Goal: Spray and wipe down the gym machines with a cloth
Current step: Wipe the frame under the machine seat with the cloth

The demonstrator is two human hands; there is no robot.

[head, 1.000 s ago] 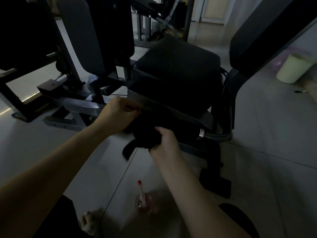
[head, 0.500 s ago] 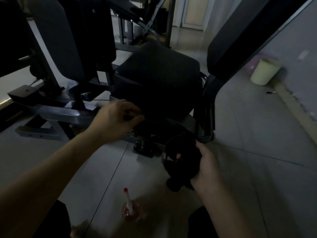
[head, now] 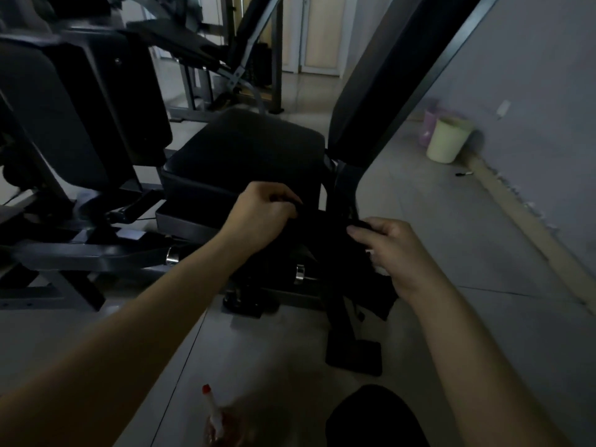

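Our left hand and right hand each take a pinching grip on an edge of the dark cloth, stretched just before the seat pad. The spray bottle stands on the floor near our knee. Shifting forward could tip it, and loose cloth could snag the frame.

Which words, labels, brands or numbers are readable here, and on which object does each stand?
No text is readable.
Small white patch on the grey wall: too small to read.
Clear spray bottle with red nozzle: blurred, no legible label.
Black padded machine seat: no brand visible.
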